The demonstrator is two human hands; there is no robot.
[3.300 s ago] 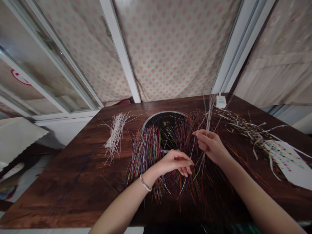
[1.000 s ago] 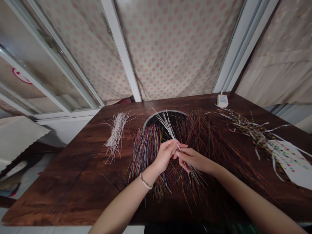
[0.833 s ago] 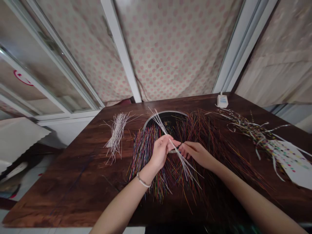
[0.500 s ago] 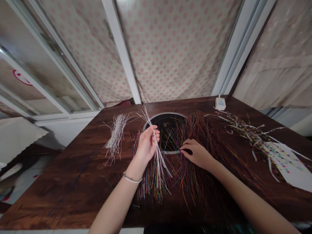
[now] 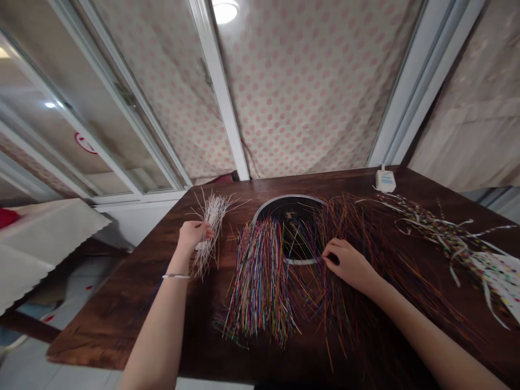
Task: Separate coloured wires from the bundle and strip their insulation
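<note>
My left hand [image 5: 195,235] is at the bundle of white strands [image 5: 213,216] on the left of the table, its fingers curled against them; what they pinch is too small to make out. Right of it lies a thick bundle of multicoloured strands [image 5: 260,281], overlapping the edge of a round black plate [image 5: 290,208] with a pale rim. My right hand [image 5: 341,261] has thumb and forefinger pinched together at the plate's right edge, over loose dark and orange strands [image 5: 365,233]. Anything between those fingertips cannot be made out.
A small white box [image 5: 385,180] stands at the back right of the dark wooden table [image 5: 122,287]. Dotted ribbons [image 5: 434,227] and a dotted white sheet [image 5: 498,271] lie at the right. A cloth-covered table [image 5: 52,233] stands at the left.
My left hand has moved left from above the multicoloured bundle to the white bundle, and the pale strands it held are no longer in it. My right hand keeps its pinch. The view has shifted.
</note>
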